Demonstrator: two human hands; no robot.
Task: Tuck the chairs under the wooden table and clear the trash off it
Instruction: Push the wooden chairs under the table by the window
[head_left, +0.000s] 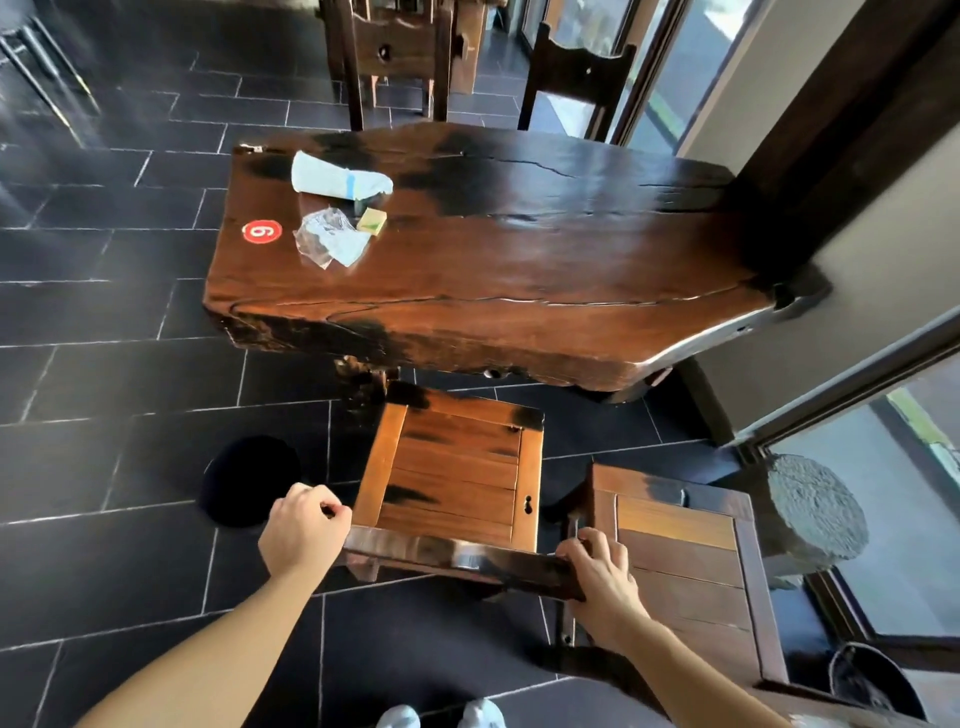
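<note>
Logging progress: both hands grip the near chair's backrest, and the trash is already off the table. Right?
No. In the head view the wooden table still holds a crumpled paper, a clear wrapper and a yellow packet. The left hand and right hand do grip the chair's backrest.

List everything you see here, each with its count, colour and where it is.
wooden table: one, brown and black, centre
held chair: one, brown, before the table
second chair: one, brown, right of it
far chairs: two, dark, beyond the table
paper wrapper: one, white, table's left end
plastic wrapper: one, clear, beside it
small packet: one, yellow-green, beside the wrappers
number sticker: one, red, table's left edge
stone block: one, grey, far right
left hand: one, grips held chair's back, left end
right hand: one, grips its right end
</note>
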